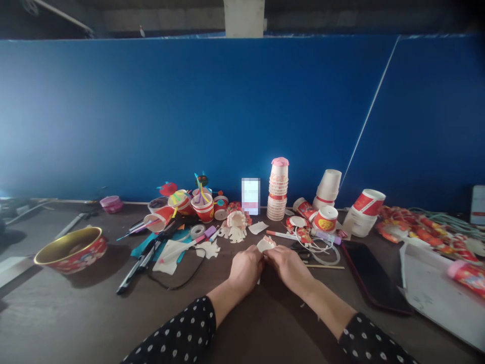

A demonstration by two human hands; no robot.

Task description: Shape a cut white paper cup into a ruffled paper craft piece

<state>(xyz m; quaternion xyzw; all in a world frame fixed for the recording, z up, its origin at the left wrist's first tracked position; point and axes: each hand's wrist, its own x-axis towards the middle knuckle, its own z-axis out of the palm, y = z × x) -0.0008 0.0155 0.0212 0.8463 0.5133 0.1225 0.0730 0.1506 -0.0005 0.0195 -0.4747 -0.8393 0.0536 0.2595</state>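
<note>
Both my hands meet over the dark table and hold a small white piece of a cut paper cup (pixel 265 244) with a fringed edge. My left hand (pixel 245 269) is closed on its left side, and my right hand (pixel 290 264) pinches the right side; the fingertips are mostly hidden behind the knuckles. Just beyond them lies a white paper scrap (pixel 258 227). A white marker (pixel 280 234) is beside my right hand. To the left of my hands sits a cut-open paper cup with petal-like strips (pixel 234 227).
A tall stack of paper cups (pixel 278 197) stands at the back. Decorated cups (pixel 203 208), tape (pixel 197 231) and a utility knife (pixel 138 265) lie left, with a gold-lined bowl (pixel 71 253) farther out. On the right are a dark tablet (pixel 375 277), a cable (pixel 322 253) and white paper (pixel 443 288).
</note>
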